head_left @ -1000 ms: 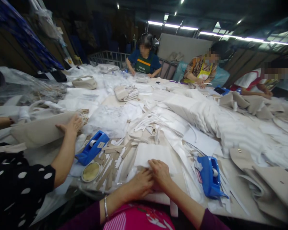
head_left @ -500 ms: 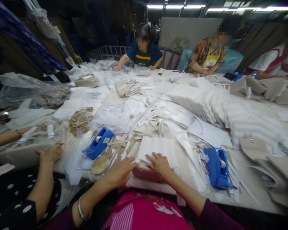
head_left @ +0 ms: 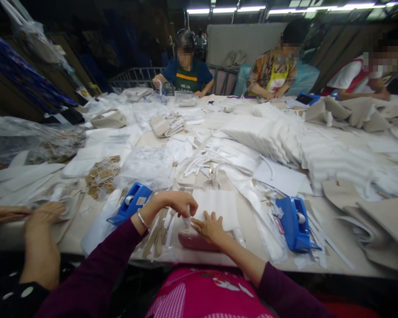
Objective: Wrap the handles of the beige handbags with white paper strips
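Observation:
On the table before me lies a reddish-brown flat item (head_left: 195, 242), its kind unclear, with a white foam sheet (head_left: 219, 203) over its far side. My right hand (head_left: 210, 227) rests on the sheet's near edge with fingers spread. Above the left end of the item, my left hand (head_left: 182, 204) is closed in a pinch, knuckles up. A translucent piece of plastic (head_left: 186, 223) stretches down from its fingertips toward the item; whether it is tape or film I cannot tell. A blue tape dispenser (head_left: 131, 202) stands just left of my left forearm.
To the right stands another blue tape dispenser (head_left: 294, 223). Stacked white foam sheets (head_left: 285, 137) and beige pieces (head_left: 368, 207) fill the right side. Brown tags (head_left: 102, 176) lie left. A co-worker's hands (head_left: 48, 212) work at the left edge; other people sit opposite.
My left hand has lifted off the near left corner of the foam sheet and now pinches translucent plastic above it. My right hand stays on the sheet. The view has shifted slightly right.

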Demonstrator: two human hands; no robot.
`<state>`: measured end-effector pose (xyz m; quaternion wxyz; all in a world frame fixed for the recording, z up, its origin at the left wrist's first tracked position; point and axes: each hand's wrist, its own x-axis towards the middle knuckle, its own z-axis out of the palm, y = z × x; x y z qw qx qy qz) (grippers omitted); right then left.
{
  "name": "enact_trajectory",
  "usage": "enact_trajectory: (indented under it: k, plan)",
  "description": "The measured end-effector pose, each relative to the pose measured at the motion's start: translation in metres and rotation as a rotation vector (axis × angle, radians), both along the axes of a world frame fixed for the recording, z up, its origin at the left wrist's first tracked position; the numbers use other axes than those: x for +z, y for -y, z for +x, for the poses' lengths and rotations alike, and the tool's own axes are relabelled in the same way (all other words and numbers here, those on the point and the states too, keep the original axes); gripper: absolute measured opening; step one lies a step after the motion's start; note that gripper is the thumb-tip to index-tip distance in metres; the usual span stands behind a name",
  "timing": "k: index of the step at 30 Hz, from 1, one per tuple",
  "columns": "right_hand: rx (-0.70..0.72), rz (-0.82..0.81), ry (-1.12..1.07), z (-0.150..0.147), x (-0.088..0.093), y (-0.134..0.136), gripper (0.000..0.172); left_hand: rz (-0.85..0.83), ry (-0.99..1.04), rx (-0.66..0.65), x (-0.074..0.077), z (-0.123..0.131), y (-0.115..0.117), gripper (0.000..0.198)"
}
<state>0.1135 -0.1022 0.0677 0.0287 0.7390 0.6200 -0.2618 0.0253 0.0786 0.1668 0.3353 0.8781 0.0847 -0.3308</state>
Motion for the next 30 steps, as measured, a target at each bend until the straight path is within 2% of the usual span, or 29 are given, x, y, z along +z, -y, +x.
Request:
enact_trajectory:
  k: [1,3,5,7,11,14,16,18,20,22,24,26,28,30]
  plan:
    - [-0.002,-0.01,-0.017,0.001,-0.001,-0.001,0.045,0.028,-0.016,0.08,-0.01,0.006,-0.008,0.026]
    - [-0.001,-0.028,-0.055,0.004,-0.004,-0.002,0.044,0.188,0.039,0.251,-0.032,0.015,-0.017,0.034]
    - [0.0,-0.044,-0.084,0.007,-0.007,-0.003,0.043,0.378,0.181,0.379,-0.056,0.023,-0.012,0.041]
    - [-0.004,-0.044,-0.102,0.008,-0.01,-0.004,0.043,0.414,0.331,0.362,-0.08,0.032,0.002,0.043]
    - [0.015,-0.019,-0.15,0.009,-0.011,-0.006,0.044,0.224,0.583,0.152,-0.123,0.058,0.032,0.041]
    - [0.061,0.035,-0.262,0.018,-0.009,-0.005,0.046,0.129,0.547,0.133,-0.151,0.075,0.041,0.045]
    - [0.069,0.149,-0.417,0.034,-0.01,0.001,0.039,0.132,0.455,0.169,-0.165,0.081,0.044,0.052]
    - [-0.054,0.35,-0.555,0.057,-0.011,0.017,0.035,0.15,0.391,0.188,-0.172,0.081,0.047,0.059]
    - [-0.255,0.555,-0.582,0.084,-0.011,0.043,0.047,0.151,0.367,0.189,-0.171,0.08,0.049,0.063]
    - [-0.354,0.646,-0.511,0.105,-0.011,0.073,0.063,0.142,0.349,0.193,-0.167,0.079,0.052,0.068]
    - [-0.276,0.62,-0.446,0.117,-0.012,0.101,0.073,0.132,0.316,0.204,-0.161,0.081,0.055,0.075]
    - [-0.142,0.573,-0.41,0.118,-0.013,0.118,0.076,0.12,0.274,0.211,-0.157,0.083,0.057,0.083]
    - [-0.065,0.585,-0.401,0.111,-0.016,0.125,0.072,0.109,0.235,0.208,-0.155,0.085,0.06,0.091]
    - [-0.076,0.642,-0.406,0.102,-0.017,0.125,0.064,0.106,0.215,0.204,-0.157,0.087,0.063,0.097]
